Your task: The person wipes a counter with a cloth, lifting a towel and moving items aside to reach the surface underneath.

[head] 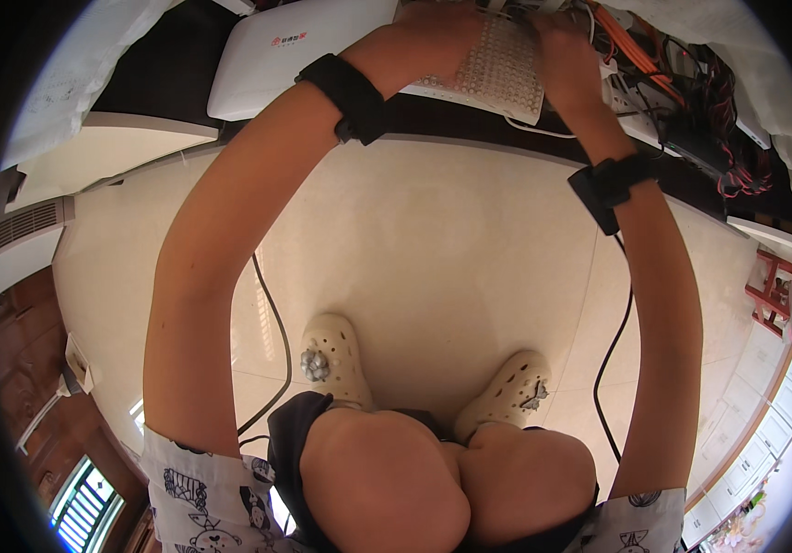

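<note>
At the top of the head view my left hand [437,41] lies over the left part of a white perforated device casing [506,69]. My right hand [565,55] is at the casing's right side, near white cables. The fingers of both hands are cut off or hidden at the upper edge, so their grip cannot be made out. A white glossy box with printed writing [299,59] lies just left of my left forearm. Black straps with small devices are around both wrists.
Orange cables [638,52], a white power strip [638,124], a black adapter box [697,148] and tangled red-and-black wires [745,173] lie to the right on the dark shelf. White curtains [71,76] hang at both sides. Thin black cables run down by both arms.
</note>
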### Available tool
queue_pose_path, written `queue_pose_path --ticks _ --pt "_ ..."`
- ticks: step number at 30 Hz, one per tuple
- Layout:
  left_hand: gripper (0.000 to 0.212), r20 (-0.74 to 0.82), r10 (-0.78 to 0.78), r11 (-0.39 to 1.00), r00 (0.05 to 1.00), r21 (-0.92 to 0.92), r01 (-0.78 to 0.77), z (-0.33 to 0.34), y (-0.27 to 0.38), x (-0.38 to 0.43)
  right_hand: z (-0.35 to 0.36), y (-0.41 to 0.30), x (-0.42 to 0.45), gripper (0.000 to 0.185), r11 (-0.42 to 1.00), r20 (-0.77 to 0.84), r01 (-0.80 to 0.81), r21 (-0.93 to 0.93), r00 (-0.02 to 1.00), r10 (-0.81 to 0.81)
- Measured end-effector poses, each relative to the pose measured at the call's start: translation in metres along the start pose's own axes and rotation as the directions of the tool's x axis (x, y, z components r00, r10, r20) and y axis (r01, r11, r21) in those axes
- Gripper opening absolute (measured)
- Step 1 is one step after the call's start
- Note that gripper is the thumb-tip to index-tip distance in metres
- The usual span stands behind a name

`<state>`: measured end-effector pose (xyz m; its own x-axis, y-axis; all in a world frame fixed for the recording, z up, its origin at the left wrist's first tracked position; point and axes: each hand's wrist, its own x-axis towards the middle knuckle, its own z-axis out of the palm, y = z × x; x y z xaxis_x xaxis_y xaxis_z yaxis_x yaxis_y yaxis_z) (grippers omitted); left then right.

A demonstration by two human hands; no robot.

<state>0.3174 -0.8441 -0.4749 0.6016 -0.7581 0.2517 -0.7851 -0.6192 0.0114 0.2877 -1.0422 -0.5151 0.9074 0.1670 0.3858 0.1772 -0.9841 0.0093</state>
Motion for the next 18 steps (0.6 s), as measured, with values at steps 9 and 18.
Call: queue_pose_path --ticks 9,18 --pt "0.07 0.102 -0.043 0.997 0.994 0.067 0.036 0.039 -0.018 0.004 -0.037 -0.06 -0.065 0.029 0.878 0.041 0.014 0.479 0.998 -0.038" --pt "0.059 0.037 -0.043 0.996 0.998 0.081 0.039 0.051 -0.014 0.012 -0.005 -0.01 0.014 0.03 0.993 -0.063 -0.08 0.091 0.994 0.085"
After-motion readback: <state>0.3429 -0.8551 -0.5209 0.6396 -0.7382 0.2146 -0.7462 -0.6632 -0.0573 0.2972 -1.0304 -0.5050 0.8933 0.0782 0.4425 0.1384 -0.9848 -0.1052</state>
